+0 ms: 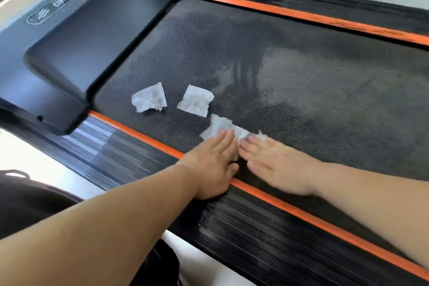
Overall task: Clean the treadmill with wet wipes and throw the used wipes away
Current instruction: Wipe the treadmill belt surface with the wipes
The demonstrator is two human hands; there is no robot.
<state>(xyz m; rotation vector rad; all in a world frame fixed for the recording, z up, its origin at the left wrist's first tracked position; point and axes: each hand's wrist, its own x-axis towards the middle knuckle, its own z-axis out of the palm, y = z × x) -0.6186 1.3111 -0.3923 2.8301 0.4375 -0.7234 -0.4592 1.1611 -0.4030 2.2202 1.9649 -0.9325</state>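
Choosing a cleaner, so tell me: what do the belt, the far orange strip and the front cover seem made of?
Belt: likely rubber or PVC, matte, fine dotted weave texture. Far orange strip: probably painted or plastic trim, its colour scuffed in patches. Front cover: moulded plastic, satin, showing soft reflections.

The belt (301, 81) is free across the centre and right of the frame. At lower centre the left hand (209, 167) and right hand (278, 167) lie flat on the near wipe (220, 126), blocking that strip. Just above, two loose wipes lie apart with bare belt between: left wipe (149, 97), middle wipe (196, 101). The raised hood (92, 37) walls off the upper left.
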